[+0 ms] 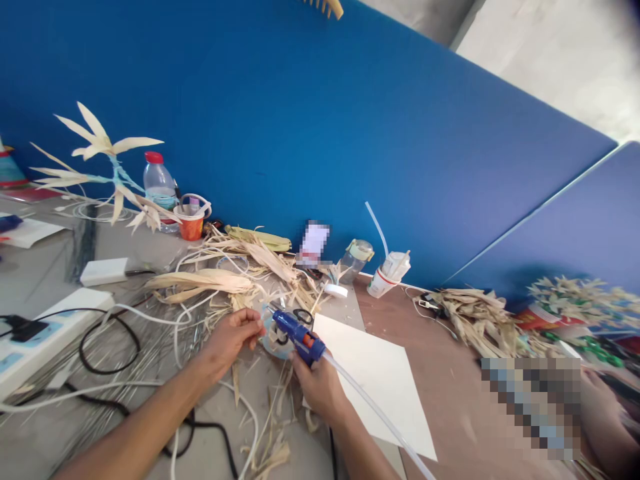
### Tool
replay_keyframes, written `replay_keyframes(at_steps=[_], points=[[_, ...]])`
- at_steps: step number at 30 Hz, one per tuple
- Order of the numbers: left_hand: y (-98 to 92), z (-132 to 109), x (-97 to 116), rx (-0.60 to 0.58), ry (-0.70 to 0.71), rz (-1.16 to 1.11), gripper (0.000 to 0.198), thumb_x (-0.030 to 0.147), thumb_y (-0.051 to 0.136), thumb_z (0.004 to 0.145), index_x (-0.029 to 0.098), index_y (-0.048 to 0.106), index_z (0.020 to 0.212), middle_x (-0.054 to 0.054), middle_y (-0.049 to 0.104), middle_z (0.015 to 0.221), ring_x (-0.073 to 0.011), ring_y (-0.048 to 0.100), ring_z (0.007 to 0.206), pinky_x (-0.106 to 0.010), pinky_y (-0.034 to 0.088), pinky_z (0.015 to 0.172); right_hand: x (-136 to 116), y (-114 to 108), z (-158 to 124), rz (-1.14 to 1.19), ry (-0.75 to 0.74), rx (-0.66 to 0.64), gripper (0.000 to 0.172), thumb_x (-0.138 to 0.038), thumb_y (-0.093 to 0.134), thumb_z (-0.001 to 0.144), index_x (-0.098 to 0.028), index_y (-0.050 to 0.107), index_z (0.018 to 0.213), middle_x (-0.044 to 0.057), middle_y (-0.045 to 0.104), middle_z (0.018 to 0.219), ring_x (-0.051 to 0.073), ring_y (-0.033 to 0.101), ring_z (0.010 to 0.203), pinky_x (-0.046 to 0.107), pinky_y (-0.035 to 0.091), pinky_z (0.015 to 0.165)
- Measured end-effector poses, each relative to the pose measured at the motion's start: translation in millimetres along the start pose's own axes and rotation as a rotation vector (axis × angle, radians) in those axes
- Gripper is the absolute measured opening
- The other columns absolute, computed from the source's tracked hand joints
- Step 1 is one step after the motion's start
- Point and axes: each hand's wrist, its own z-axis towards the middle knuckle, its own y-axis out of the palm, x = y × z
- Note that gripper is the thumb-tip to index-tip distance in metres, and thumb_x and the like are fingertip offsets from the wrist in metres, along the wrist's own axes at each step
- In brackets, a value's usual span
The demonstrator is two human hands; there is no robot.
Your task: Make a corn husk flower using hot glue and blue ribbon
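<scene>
My right hand point(320, 383) is wrapped round a blue hot glue gun point(295, 331), whose nozzle points left. A long translucent glue stick point(375, 410) trails out of its back end. Just left of the nozzle, the fingers of my left hand point(240, 337) are pinched together. Whatever they hold is too small to make out. Under the glue gun lie scissors point(303, 316), partly hidden, and a light-blue round item point(275, 347). Dried corn husks point(215, 283) are heaped behind my left hand.
A white power strip point(55, 333), cables and thin wires cover the left side. Husk flowers point(107, 150) stand beside a bottle point(159, 183). White paper point(380, 380) lies right of my hands. Paper cups point(384, 283) stand behind. Another person's hand point(600, 407) is at far right.
</scene>
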Motion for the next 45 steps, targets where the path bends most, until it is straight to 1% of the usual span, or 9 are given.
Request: replay_keyframes(at_steps=[7, 11, 13, 17, 23, 28, 33, 40, 45], points=[[0.3, -2, 3, -0.036, -0.047, -0.081, 0.028, 0.028, 0.078, 0.057, 0.014, 0.057, 0.068, 0.000, 0.063, 0.056, -0.0053, 0.045, 0.043, -0.018, 0.032, 0.045, -1, 0, 0, -0.001, -0.004, -0.044, 0.023, -0.033, 0.053, 0.081, -0.017, 0.063, 0.096, 0.008, 0.065, 0.090, 0.025, 0.060, 0.085, 0.039, 0.047, 0.082], [-2.3, -1, 1, -0.060, -0.060, -0.119, 0.025, 0.026, 0.078, 0.059, 0.013, 0.058, 0.067, 0.000, 0.062, 0.056, -0.0050, 0.045, 0.043, -0.017, 0.032, 0.044, -1, 0, 0, 0.002, -0.025, -0.003, 0.023, -0.030, 0.059, 0.076, -0.018, 0.064, 0.095, 0.007, 0.065, 0.092, 0.023, 0.060, 0.085, 0.036, 0.048, 0.081], [-3.5, 0, 1, -0.068, -0.059, -0.144, 0.023, 0.024, 0.077, 0.061, 0.013, 0.058, 0.067, 0.000, 0.062, 0.057, -0.0045, 0.044, 0.043, -0.016, 0.032, 0.044, 1, -1, 1, 0.044, -0.023, 0.011, 0.022, -0.030, 0.060, 0.076, -0.019, 0.064, 0.094, 0.006, 0.066, 0.089, 0.022, 0.060, 0.082, 0.034, 0.049, 0.079], [-3.6, 0, 3, -0.083, -0.059, -0.160, 0.019, 0.022, 0.076, 0.063, 0.013, 0.060, 0.067, -0.001, 0.061, 0.057, -0.0048, 0.045, 0.044, -0.016, 0.032, 0.044, 4, -1, 3, 0.187, -0.006, -0.038, 0.019, -0.033, 0.056, 0.080, -0.017, 0.065, 0.087, 0.005, 0.067, 0.079, 0.021, 0.061, 0.073, 0.032, 0.050, 0.069], [-2.4, -2, 3, -0.105, -0.078, -0.162, 0.019, 0.022, 0.077, 0.062, 0.012, 0.061, 0.066, -0.001, 0.061, 0.056, -0.0047, 0.045, 0.043, -0.016, 0.032, 0.043, 6, 2, 4, 0.205, -0.020, -0.008, 0.020, -0.033, 0.058, 0.079, -0.017, 0.066, 0.089, 0.006, 0.069, 0.085, 0.023, 0.061, 0.081, 0.034, 0.050, 0.075], [-6.6, 0, 0, -0.152, -0.106, -0.200, 0.017, 0.020, 0.077, 0.064, 0.012, 0.063, 0.068, -0.002, 0.062, 0.058, -0.0041, 0.047, 0.044, -0.014, 0.035, 0.044, 6, 3, 4, 0.167, 0.020, -0.005, 0.022, -0.032, 0.060, 0.076, -0.018, 0.067, 0.092, 0.006, 0.068, 0.083, 0.024, 0.061, 0.082, 0.035, 0.049, 0.075], [-9.5, 2, -2, -0.146, -0.109, -0.267, 0.015, 0.017, 0.077, 0.063, 0.012, 0.064, 0.069, -0.002, 0.063, 0.059, -0.0048, 0.049, 0.047, -0.014, 0.039, 0.047, 1, 0, 5, 0.200, 0.022, -0.029, 0.019, -0.032, 0.058, 0.078, -0.017, 0.066, 0.086, 0.005, 0.068, 0.081, 0.022, 0.061, 0.077, 0.034, 0.049, 0.074], [-7.4, 0, 0, -0.139, -0.123, -0.299, 0.014, 0.014, 0.077, 0.062, 0.011, 0.065, 0.067, -0.003, 0.063, 0.056, -0.0040, 0.048, 0.043, -0.013, 0.038, 0.043, 1, 2, 4, 0.226, 0.040, -0.034, 0.019, -0.032, 0.057, 0.079, -0.017, 0.065, 0.085, 0.004, 0.066, 0.077, 0.021, 0.060, 0.074, 0.032, 0.049, 0.070], [-6.8, -1, 2, -0.138, -0.138, -0.335, 0.013, 0.010, 0.077, 0.061, 0.011, 0.065, 0.068, -0.002, 0.062, 0.056, -0.0057, 0.051, 0.046, -0.015, 0.042, 0.046, -6, -1, 5, 0.245, 0.041, -0.050, 0.016, -0.030, 0.056, 0.078, -0.016, 0.064, 0.082, 0.003, 0.065, 0.074, 0.020, 0.059, 0.070, 0.032, 0.049, 0.069]])
